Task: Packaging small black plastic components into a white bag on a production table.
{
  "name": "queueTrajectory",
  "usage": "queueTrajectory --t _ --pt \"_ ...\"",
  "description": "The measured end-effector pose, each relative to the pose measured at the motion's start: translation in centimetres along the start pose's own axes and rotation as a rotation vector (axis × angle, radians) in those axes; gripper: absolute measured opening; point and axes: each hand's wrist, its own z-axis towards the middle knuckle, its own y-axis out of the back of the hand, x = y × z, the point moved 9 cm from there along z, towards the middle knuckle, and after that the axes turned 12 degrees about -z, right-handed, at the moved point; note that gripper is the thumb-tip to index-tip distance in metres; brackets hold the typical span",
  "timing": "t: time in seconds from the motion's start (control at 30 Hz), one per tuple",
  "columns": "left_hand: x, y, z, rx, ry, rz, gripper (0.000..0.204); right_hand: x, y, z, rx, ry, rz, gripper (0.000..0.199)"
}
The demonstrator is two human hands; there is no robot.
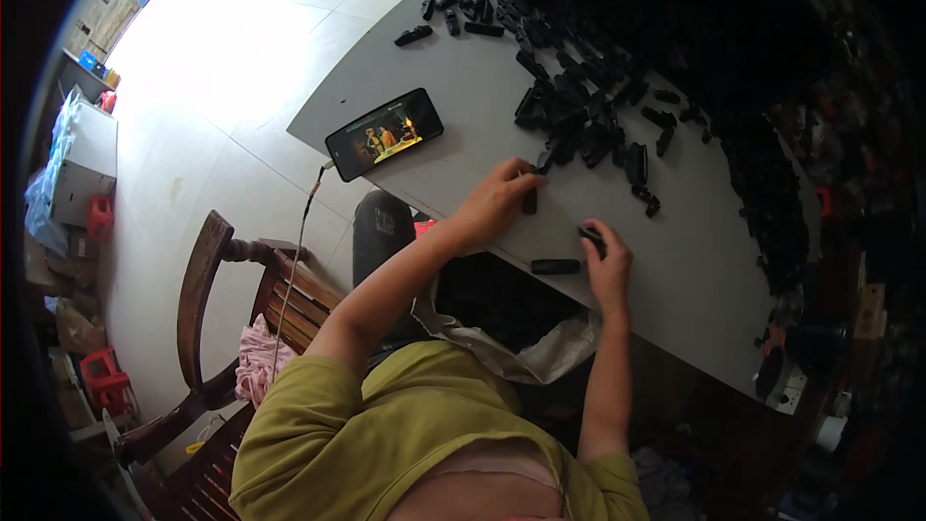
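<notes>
My left hand (pixel 499 201) rests over the table near the edge of a large heap of small black oblong pieces (pixel 579 116). Its fingers are closed on one black piece (pixel 530 203), which shows just below the fingertips. To the right and nearer to me, my right hand (pixel 610 262) pinches another such piece between thumb and fingers, partly hidden by them. A longer black oblong piece (pixel 556 267) lies by itself on the table, left of the right hand. The exact kind of these pieces is too dark to make out.
A phone (pixel 384 134) showing a video lies at the table's left edge, with a cable (pixel 307 217) hanging from it. In my lap sits an open pale sack (pixel 569 347) with a dark inside. A wooden chair (pixel 207 299) with pink cloth (pixel 258 359) stands at left.
</notes>
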Motion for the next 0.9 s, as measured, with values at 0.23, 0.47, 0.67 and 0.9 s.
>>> queueTrajectory --t 0.23,0.47,0.67,0.9 --pt "-0.6 -1.1 0.8 0.181 -0.101 0.041 0.027 0.3 -1.5 -0.4 0.098 -0.075 0.028 0.023" --pt "-0.5 -2.4 0.5 0.243 -0.085 -0.112 0.024 4.4 -1.5 0.7 -0.081 0.203 -0.112 0.023" --pt "0.1 -2.4 0.5 0.262 -0.073 -0.174 0.020 4.0 -1.7 0.2 -0.018 0.278 -0.188 0.026" --pt "-0.2 -3.0 -0.1 0.229 -0.082 -0.188 0.021 4.9 -2.4 -0.1 -0.149 0.301 -0.205 0.027"
